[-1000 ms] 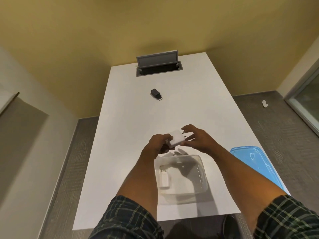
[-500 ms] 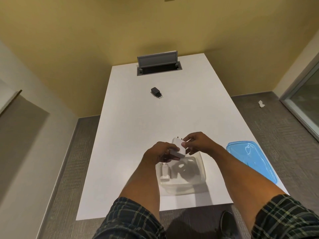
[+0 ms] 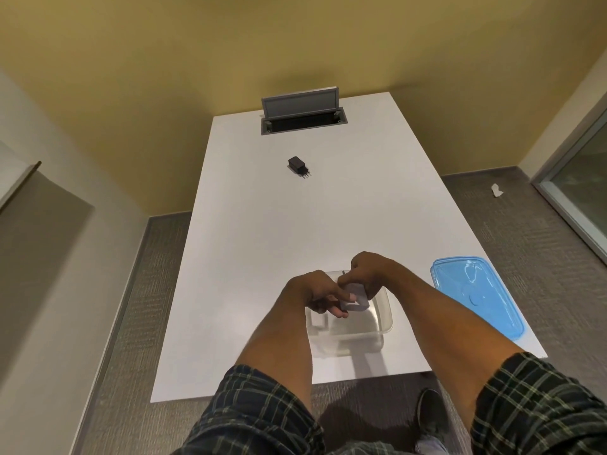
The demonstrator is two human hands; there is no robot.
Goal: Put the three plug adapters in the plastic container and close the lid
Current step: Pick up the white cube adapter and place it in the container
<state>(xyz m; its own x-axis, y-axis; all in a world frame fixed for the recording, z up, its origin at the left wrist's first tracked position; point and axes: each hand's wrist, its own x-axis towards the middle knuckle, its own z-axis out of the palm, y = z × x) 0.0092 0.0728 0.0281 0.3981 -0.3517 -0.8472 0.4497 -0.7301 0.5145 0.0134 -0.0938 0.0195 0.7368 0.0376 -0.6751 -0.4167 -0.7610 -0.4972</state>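
Note:
A clear plastic container (image 3: 386,318) stands open near the table's front edge. My left hand (image 3: 317,293) and my right hand (image 3: 369,272) both grip a white plug adapter (image 3: 358,298) just above the container's opening. Another white adapter (image 3: 318,321) lies inside the container at its left side, partly hidden by my left hand. A black plug adapter (image 3: 298,165) lies on the table far ahead, prongs pointing right. The blue lid (image 3: 476,295) lies flat to the right of the container.
The white table (image 3: 262,241) carries a grey cable hatch (image 3: 302,116) with its flap up at the far end. Grey carpet surrounds the table. A scrap of white paper (image 3: 497,191) lies on the floor at right, and my shoe (image 3: 430,412) shows under the front edge.
Both hands have come down and toward me with the white adapter, from above the table beyond the container to just over its opening.

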